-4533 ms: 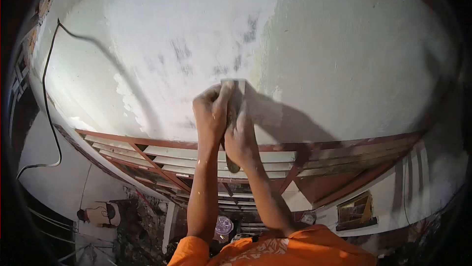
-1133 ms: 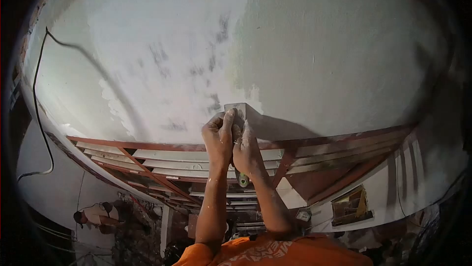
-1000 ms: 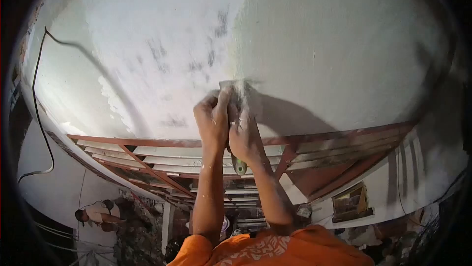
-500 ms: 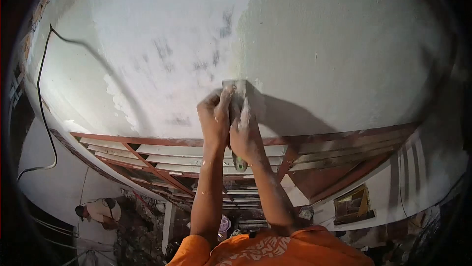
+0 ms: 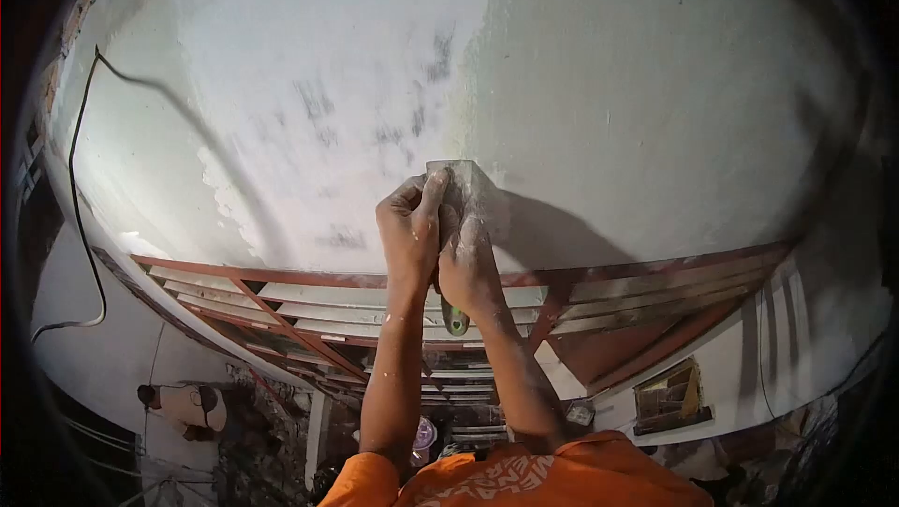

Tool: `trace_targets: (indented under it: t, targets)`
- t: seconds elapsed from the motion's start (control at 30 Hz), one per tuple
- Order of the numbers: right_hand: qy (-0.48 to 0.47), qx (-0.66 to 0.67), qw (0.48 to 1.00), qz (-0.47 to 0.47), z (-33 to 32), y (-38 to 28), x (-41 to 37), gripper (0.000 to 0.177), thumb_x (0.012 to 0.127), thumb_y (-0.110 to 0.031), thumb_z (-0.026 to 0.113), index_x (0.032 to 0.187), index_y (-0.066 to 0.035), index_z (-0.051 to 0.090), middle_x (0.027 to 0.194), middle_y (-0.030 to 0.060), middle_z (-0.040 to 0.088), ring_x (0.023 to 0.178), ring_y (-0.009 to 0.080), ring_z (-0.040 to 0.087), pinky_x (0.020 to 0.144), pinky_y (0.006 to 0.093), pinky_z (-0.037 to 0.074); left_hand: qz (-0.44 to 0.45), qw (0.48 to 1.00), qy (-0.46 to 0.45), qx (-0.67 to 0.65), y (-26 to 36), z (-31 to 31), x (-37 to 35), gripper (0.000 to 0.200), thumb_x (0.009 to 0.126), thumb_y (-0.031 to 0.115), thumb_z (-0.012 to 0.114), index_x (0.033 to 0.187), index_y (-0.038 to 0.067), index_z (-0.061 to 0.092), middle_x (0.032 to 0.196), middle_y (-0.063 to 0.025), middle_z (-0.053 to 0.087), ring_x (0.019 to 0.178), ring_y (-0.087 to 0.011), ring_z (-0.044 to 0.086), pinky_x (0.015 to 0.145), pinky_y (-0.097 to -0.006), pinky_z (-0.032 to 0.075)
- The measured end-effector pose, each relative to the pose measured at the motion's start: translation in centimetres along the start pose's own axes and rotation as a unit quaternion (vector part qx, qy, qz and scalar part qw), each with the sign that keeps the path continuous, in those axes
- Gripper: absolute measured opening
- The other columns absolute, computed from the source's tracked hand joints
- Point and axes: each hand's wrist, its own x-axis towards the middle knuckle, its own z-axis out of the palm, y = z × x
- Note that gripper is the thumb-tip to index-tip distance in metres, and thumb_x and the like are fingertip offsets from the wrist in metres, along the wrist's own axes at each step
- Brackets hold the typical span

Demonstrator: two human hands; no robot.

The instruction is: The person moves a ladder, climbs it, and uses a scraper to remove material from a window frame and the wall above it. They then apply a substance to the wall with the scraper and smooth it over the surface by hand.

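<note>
Putty knife [image 5: 456, 179] sits blade-flat against the white wall [image 5: 609, 114]. The left hand [image 5: 409, 231] and right hand [image 5: 468, 259] are both clenched around it, and its green handle end pokes out below them, over the red-framed louvre window [image 5: 309, 296]. Far below, between the forearms, is a pale tub [image 5: 426, 432], too small to show what is in it.

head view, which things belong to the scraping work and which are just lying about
In use: scraper, left hand, right hand, plastered wall.
Lying about: black cable, louvre window, another person below.
</note>
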Motion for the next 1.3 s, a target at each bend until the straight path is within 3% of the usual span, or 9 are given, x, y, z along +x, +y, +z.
trace_targets:
  t: [0.07,0.3,0.37,0.6,0.77,0.87,0.97,1.13,1.3]
  targets:
    - [-0.062,0.055,0.989,0.121,-1.1,-1.8,0.3,0.053,0.095,-0.003,0.040,0.142,0.013,0.021,0.131,0.0389,0.042,0.122,0.0546,0.043,0.103,0.0515,0.037,0.003,1.000,-0.004,-0.011,-0.1,-0.1,-0.2,0.038,0.094,0.025,0.063,0.073,-0.006,0.062,0.063,0.0004,0.055,0.061,-0.0066,0.042,0.054,-0.0249,0.035]
    - [-0.037,0.009,0.995,0.095,-0.1,0.1,-2.6,0.057,0.095,-0.003,0.039,0.143,0.015,0.014,0.133,0.0412,0.039,0.126,0.0544,0.041,0.104,0.0514,0.036,-0.098,0.994,0.017,0.036,-2.0,-0.9,-2.3,0.034,0.092,0.024,0.066,0.070,-0.001,0.063,0.064,0.0029,0.053,0.061,-0.0059,0.041,0.051,-0.0242,0.032]
    - [-0.044,0.005,0.994,0.104,-0.7,-1.2,-0.9,0.057,0.095,-0.003,0.040,0.142,0.016,0.016,0.132,0.0412,0.040,0.125,0.0540,0.041,0.104,0.0514,0.037,-0.026,0.999,0.004,0.024,-1.3,-0.8,-1.0,0.033,0.092,0.024,0.067,0.070,-0.001,0.064,0.064,0.0023,0.054,0.061,-0.0054,0.042,0.051,-0.0241,0.032]
    - [-0.044,-0.058,0.994,0.079,-0.6,-1.8,-0.7,0.056,0.095,-0.004,0.044,0.140,0.017,0.019,0.129,0.0401,0.043,0.123,0.0520,0.045,0.102,0.0517,0.038,-0.026,0.999,-0.021,-0.039,-0.8,-0.7,-0.2,0.027,0.094,0.021,0.063,0.081,-0.002,0.067,0.070,0.0021,0.059,0.062,-0.0042,0.045,0.054,-0.0215,0.035]
    - [-0.048,0.087,0.986,0.134,-0.6,-1.3,-1.3,0.052,0.096,-0.001,0.038,0.143,0.011,0.021,0.136,0.0372,0.041,0.131,0.0482,0.040,0.106,0.0488,0.036,-0.068,0.997,-0.004,-0.032,-2.7,-0.9,-1.4,0.029,0.095,0.023,0.063,0.083,-0.004,0.067,0.071,0.0021,0.058,0.063,-0.0055,0.045,0.055,-0.0221,0.036]
    - [-0.012,0.061,0.997,0.050,-1.0,-3.0,1.2,0.045,0.095,-0.001,0.041,0.136,0.012,0.028,0.122,0.0388,0.047,0.118,0.0518,0.046,0.098,0.0506,0.039,0.028,0.999,-0.016,0.028,0.1,-0.4,0.4,0.033,0.095,0.024,0.062,0.078,-0.004,0.064,0.070,0.0031,0.056,0.064,-0.0056,0.043,0.053,-0.0235,0.035]
    - [0.014,-0.051,0.998,-0.017,-0.9,-3.5,3.3,0.040,0.092,-0.003,0.046,0.123,0.019,0.036,0.101,0.0404,0.053,0.096,0.0531,0.053,0.083,0.0514,0.044,0.009,0.999,-0.028,-0.022,3.6,0.2,2.5,0.035,0.095,0.026,0.062,0.076,-0.003,0.063,0.067,0.0032,0.054,0.062,-0.0060,0.042,0.053,-0.0243,0.034]
    - [0.005,-0.003,1.000,0.001,0.1,-1.6,0.7,0.049,0.092,0.002,0.043,0.133,0.020,0.024,0.115,0.0397,0.049,0.108,0.0530,0.052,0.093,0.0531,0.042,0.031,0.999,-0.016,0.011,0.8,-0.3,0.7,0.036,0.094,0.026,0.062,0.076,-0.005,0.063,0.063,-0.0001,0.054,0.062,-0.0072,0.042,0.054,-0.0262,0.036]
    - [-0.009,0.073,0.995,0.060,0.2,-1.2,-0.2,0.044,0.094,0.000,0.040,0.134,0.013,0.030,0.127,0.0389,0.046,0.123,0.0513,0.045,0.102,0.0489,0.038,0.013,0.998,-0.006,0.069,0.7,-0.5,0.0,0.036,0.094,0.026,0.063,0.080,-0.007,0.067,0.063,-0.0017,0.057,0.062,-0.0071,0.045,0.054,-0.0260,0.038]
